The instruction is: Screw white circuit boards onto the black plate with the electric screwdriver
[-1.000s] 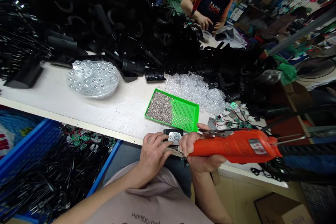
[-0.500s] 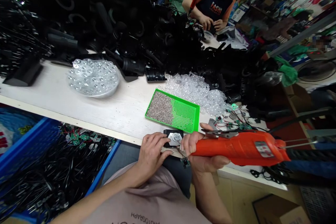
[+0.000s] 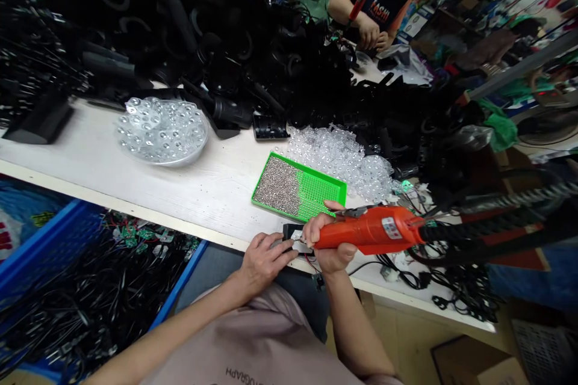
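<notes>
The long white bench (image 3: 217,207) runs right in front of you. Closest to you, your left hand (image 3: 266,260) lies on a small black piece (image 3: 289,230) at the bench edge. Its fingers are pressed together and spread over the piece, but they do not pinch it hard from what you can see. A shiny metal part (image 3: 298,236) sits on the black piece. Your right hand (image 3: 327,240) has a full, closed grip around the orange electric screwdriver (image 3: 365,231), and the tool's front end is right at the metal part. Thin red wires (image 3: 311,264) hang down below your hands.

Watch out: if the tool tip slips, it could scratch the metal part. If your left hand lets go, the black piece could slide off the edge. The wires could get caught, too.

Just past your hands is a green tray (image 3: 316,195) with tiny silver screws (image 3: 276,186). Beyond it lies a pile of clear plastic lenses (image 3: 336,162), then a big heap of black plastic parts (image 3: 226,54). Far off, another person's hands (image 3: 368,31) work at the other side.
</notes>
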Motion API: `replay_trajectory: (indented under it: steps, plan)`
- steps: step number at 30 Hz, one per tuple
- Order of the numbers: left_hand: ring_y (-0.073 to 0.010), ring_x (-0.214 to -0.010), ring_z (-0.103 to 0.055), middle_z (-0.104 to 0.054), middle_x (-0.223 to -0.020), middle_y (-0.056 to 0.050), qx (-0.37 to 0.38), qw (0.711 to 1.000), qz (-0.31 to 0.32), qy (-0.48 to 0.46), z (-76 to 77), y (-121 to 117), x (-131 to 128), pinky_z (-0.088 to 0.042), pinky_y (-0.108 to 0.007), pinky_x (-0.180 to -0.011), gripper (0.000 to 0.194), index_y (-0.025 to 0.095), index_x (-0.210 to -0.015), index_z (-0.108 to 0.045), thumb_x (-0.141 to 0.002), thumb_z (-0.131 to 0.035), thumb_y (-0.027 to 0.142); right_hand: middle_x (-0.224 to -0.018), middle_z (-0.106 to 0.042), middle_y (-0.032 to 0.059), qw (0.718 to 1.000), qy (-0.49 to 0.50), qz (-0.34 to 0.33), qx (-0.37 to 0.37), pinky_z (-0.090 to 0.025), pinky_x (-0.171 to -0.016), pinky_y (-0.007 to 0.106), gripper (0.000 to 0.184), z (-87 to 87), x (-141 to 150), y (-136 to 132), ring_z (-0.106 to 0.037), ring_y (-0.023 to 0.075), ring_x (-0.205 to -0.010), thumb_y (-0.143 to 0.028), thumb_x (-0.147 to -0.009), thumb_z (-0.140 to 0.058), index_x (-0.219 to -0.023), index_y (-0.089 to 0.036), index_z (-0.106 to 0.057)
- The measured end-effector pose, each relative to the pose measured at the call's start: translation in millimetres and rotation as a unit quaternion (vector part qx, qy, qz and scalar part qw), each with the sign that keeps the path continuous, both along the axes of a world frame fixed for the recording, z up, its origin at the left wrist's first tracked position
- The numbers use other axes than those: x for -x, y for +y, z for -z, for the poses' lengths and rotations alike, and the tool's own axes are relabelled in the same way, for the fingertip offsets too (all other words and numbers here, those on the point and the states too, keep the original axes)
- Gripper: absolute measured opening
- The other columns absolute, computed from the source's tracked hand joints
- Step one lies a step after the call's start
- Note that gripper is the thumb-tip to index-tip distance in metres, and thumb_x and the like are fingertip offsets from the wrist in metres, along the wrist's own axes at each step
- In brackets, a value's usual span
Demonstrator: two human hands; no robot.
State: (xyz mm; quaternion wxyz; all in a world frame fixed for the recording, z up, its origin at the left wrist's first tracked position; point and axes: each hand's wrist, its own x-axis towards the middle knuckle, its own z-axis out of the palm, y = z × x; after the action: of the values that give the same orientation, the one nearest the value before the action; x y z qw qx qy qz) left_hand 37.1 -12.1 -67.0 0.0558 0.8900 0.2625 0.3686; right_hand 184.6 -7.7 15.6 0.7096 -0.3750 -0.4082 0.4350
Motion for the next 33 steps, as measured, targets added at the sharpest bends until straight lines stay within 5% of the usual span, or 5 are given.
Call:
replay_trajectory:
  steps: [19,24,27,30,33]
  plan:
    - [-0.0164,-0.092,-0.059,-0.074,-0.101,0.003,0.013,1.000,-0.001,-0.001,18.5,-1.2,-2.8,-0.035,-0.033,-0.076,0.021,0.029,-0.102,-0.068,-0.092,-0.053,0.018,-0.050,-0.047,-0.0062,0.994,0.002,-0.105,-0.009,-0.035,-0.044,0.025,0.038,1.5,3.3,5.4,-0.041,0.0114,-0.041,-0.063,-0.074,-0.065,-0.080,-0.025,-0.062]
    - [-0.0181,-0.096,-0.059,-0.072,-0.109,0.001,0.041,0.999,-0.006,0.027,9.2,-1.9,1.0,-0.039,-0.034,-0.078,0.021,0.030,-0.103,-0.068,-0.093,-0.052,0.021,-0.051,-0.048,-0.0064,0.995,0.004,-0.096,0.006,-0.038,-0.044,0.025,0.052,-7.2,-5.7,2.2,-0.041,0.0115,-0.040,-0.068,-0.066,-0.067,-0.094,-0.025,-0.064]
    - [-0.0212,-0.103,-0.058,-0.069,-0.114,-0.004,0.102,0.995,0.007,0.017,-2.0,-0.3,5.9,-0.043,-0.037,-0.085,0.020,0.028,-0.109,-0.066,-0.094,-0.053,0.028,-0.065,-0.061,0.0004,0.997,-0.058,-0.031,0.041,-0.052,-0.062,0.035,0.069,-17.6,-34.8,-10.1,-0.059,0.0191,-0.059,-0.078,-0.065,-0.058,-0.105,-0.022,-0.063]
    - [-0.0262,-0.115,-0.054,-0.061,-0.124,-0.011,0.202,0.979,-0.004,0.005,-12.2,6.7,7.3,-0.045,-0.042,-0.094,0.043,0.024,-0.126,-0.056,-0.089,-0.057,0.045,-0.078,-0.069,0.0058,0.959,-0.225,0.103,0.135,-0.053,-0.075,0.038,0.058,-16.0,-60.5,-29.2,-0.065,0.0232,-0.076,-0.068,-0.070,-0.062,-0.102,-0.020,-0.067]
    - [-0.0291,-0.121,-0.051,-0.054,-0.134,-0.013,0.262,0.964,0.022,0.030,-16.7,17.8,2.0,-0.043,-0.045,-0.098,0.068,0.023,-0.138,-0.043,-0.082,-0.063,0.056,-0.070,-0.070,0.0022,0.869,-0.413,0.092,0.257,-0.051,-0.063,0.030,0.039,3.6,-58.3,-42.4,-0.063,0.0183,-0.062,-0.049,-0.078,-0.064,-0.104,-0.020,-0.069]
